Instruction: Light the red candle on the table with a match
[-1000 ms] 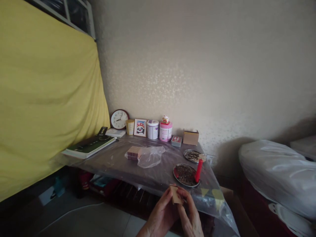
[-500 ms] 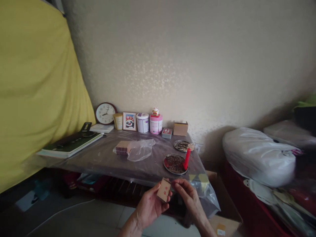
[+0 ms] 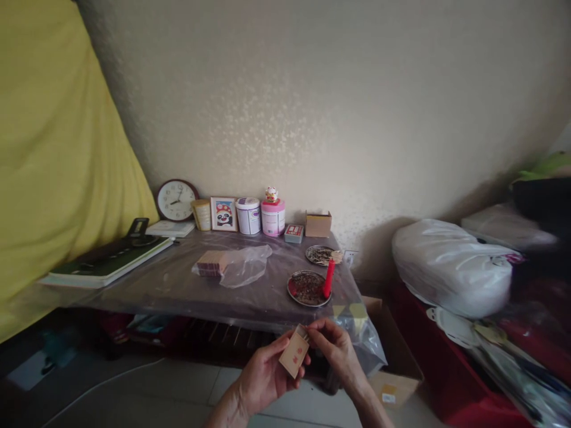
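Observation:
My left hand [image 3: 263,375] is closed around a small cardboard matchbox [image 3: 294,355] with red characters on its face. The box is tilted, and its inner tray stands partly out at the upper end. The thumb and forefinger of my right hand [image 3: 338,352] are pinched together at that end; what lies between them is too small to make out. Beyond my hands, a red candle [image 3: 329,279] stands upright on a round metal plate [image 3: 292,299] strewn with dark bits. A second plate [image 3: 311,255] behind it holds many thin sticks.
A plastic-covered table [image 3: 169,279] carries a stack of small boxes [image 3: 212,263] beside a clear bag [image 3: 245,266]. Along the wall stand a clock [image 3: 177,200], a panda picture [image 3: 223,214], tins and a cardboard box [image 3: 318,224]. White bags [image 3: 452,267] lie to the right.
The matchbox's tray now shows further out at its upper end, with my right fingers close against it. The whole view has shifted slightly, so the table things sit further left.

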Demonstrator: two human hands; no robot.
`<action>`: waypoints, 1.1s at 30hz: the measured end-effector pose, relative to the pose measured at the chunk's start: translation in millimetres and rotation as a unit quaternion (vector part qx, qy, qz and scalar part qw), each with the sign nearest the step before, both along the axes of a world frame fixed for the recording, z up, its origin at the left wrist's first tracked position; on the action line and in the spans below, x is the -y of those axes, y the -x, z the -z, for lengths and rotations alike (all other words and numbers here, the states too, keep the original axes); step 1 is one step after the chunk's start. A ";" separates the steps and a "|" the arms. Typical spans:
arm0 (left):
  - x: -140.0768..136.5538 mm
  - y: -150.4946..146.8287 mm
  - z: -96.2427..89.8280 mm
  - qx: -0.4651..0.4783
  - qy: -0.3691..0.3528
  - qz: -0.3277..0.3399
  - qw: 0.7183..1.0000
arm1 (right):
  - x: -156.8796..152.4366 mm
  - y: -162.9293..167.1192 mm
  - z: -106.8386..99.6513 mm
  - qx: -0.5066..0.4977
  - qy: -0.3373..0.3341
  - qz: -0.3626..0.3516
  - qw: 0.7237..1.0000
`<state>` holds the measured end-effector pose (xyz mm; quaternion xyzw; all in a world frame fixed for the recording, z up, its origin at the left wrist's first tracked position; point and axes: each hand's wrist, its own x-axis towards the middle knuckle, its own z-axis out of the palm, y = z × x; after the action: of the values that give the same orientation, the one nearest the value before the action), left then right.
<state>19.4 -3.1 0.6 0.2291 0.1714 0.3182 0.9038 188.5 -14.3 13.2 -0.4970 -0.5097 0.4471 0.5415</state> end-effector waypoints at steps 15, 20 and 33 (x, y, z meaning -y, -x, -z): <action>-10.2 -2.2 10.8 -0.052 -0.013 -0.022 0.998 | 6.2 -3.9 -10.7 0.242 -0.056 -0.034 0.968; -10.2 -4.1 10.9 -0.119 -0.034 -0.038 0.992 | 4.4 -3.0 -8.0 0.284 -0.072 -0.078 0.953; -9.0 -5.9 7.7 -0.177 -0.150 -0.041 0.972 | 2.8 -4.2 -2.9 0.345 -0.082 -0.081 0.932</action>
<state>25.3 5.9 -7.1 0.4070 0.2881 0.3318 0.8008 192.7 -17.1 16.1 -0.5317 -0.7384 0.2474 0.3330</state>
